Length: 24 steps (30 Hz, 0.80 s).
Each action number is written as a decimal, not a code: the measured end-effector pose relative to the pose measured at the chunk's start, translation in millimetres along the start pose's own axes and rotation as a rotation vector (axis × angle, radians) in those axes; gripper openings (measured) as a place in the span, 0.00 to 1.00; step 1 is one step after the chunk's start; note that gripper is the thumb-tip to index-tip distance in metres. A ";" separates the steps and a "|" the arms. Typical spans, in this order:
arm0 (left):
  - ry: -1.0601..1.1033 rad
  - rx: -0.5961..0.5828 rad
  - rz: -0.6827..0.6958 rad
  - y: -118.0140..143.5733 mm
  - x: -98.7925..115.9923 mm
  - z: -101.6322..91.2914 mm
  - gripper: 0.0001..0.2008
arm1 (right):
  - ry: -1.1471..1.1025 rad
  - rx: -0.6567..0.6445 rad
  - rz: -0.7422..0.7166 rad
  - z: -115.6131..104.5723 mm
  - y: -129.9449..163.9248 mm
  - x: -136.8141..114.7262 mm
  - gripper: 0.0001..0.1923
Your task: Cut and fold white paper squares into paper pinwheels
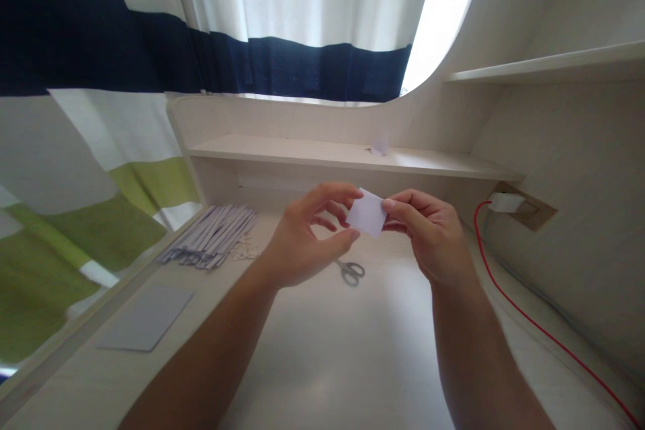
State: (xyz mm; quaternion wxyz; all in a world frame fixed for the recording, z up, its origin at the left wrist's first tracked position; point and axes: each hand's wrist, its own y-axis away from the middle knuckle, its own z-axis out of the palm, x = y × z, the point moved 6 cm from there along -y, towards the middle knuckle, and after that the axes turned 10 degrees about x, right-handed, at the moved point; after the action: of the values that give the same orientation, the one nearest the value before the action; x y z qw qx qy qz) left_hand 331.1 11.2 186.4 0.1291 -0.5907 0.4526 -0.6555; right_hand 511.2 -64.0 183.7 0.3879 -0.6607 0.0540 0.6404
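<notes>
A small, roughly square piece of white paper [367, 213] is up in the air above the desk, between my two hands. My right hand [428, 232] pinches its right edge between thumb and fingers. On the other side, my left hand [313, 232] curves around the paper's left part, index fingertip at the upper corner and thumb tip by the lower edge. Its remaining fingers are bent behind. Below the hands, a pair of scissors [351, 273] lies on the desk, handles showing and blades mostly hidden by my left hand.
A pile of narrow paper strips [214, 235] lies at the desk's left, beside small pale pieces [245, 248]. Nearer is a flat grey-white sheet [146, 317]. A crumpled clear object [379, 146] sits on the back shelf [302, 150]. A red cable [508, 295] runs from a plug [506, 202] at right.
</notes>
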 end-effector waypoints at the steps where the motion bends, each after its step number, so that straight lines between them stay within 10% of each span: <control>1: -0.033 -0.001 0.018 0.1 1.6 -0.1 0.18 | 0.003 0.001 0.019 0.2 -0.7 1.7 0.09; 24: 0.220 0.176 -0.186 -4.8 -16.4 -9.2 0.11 | -0.122 -0.103 -0.056 9.8 10.6 -6.7 0.11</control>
State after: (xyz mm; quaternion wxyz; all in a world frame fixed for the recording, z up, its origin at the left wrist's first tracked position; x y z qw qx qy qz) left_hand 329.0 29.5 180.3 0.0687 -0.5409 0.3482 -0.7625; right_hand 496.1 -68.5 186.2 0.3738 -0.6407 -0.0214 0.6703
